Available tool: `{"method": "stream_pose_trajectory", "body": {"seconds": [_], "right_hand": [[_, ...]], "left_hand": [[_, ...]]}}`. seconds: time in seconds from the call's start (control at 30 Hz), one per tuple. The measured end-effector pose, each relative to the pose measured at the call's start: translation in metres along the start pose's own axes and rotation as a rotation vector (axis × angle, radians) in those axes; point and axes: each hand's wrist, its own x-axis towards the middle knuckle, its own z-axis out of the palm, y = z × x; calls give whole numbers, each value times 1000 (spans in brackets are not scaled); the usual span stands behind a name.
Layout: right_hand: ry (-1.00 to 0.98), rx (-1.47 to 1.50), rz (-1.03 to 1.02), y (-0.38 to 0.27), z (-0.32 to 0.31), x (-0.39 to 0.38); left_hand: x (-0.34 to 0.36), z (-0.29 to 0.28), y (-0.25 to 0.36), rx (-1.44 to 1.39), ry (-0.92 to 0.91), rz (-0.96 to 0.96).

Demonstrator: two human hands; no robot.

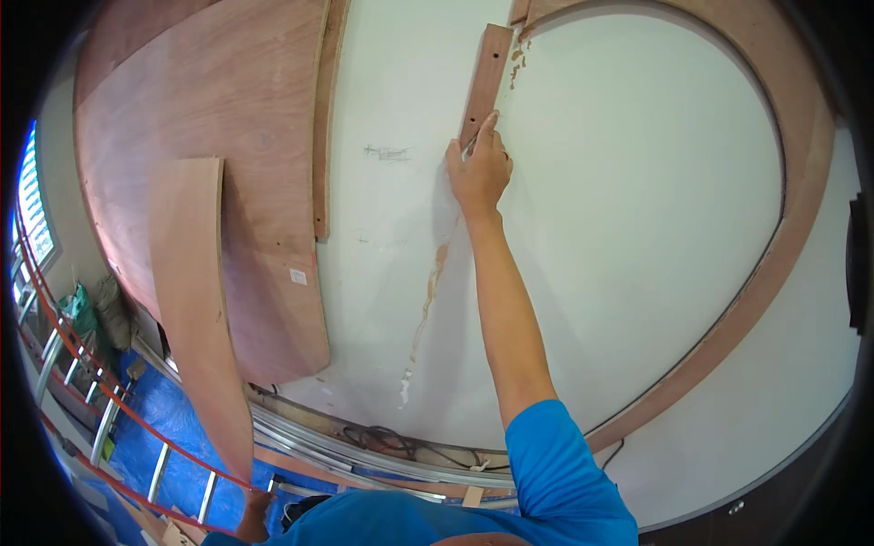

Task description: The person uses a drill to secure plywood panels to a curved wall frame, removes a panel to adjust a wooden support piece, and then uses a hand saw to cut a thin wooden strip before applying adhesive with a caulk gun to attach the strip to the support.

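My right hand (480,168) reaches up the white wall and grips the lower end of a short wooden batten (487,77) with two dark holes. The batten lies against the wall just left of a curved wooden frame (769,77). Torn brown marks run down the wall below my right hand. At the lower left, my left hand (255,505), mostly in shadow, holds the bottom end of a long, curved plywood strip (196,264). The strip's upper end rests in front of a large plywood panel (228,82).
A metal ladder (159,473) with red rails stands at the left, over a blue floor sheet (159,409). Sacks (111,309) sit beside a window (35,191). Metal channels (337,460) and dark cables (382,441) lie along the wall's foot.
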Motion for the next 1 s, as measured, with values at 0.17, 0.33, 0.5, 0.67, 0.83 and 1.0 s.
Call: {"method": "stream_pose_trajectory", "body": {"seconds": [0.17, 0.33, 0.5, 0.67, 0.83, 1.0], "right_hand": [[17, -99, 24, -2, 3, -3], [-46, -17, 34, -2, -2, -3], [-46, -10, 16, -1, -2, 1], [-94, -28, 57, -12, -9, -14], [-99, 77, 105, -38, -8, -108], [-781, 246, 166, -61, -52, -387]], "left_hand": [[23, -20, 7, 32, -55, -6], [41, -41, 6, 68, -114, 1], [59, -51, 0, 105, -165, 15], [73, -63, -9, 152, -226, 9], [91, -79, -10, 209, -270, -4], [129, -65, 16, 405, -442, 92]]}}
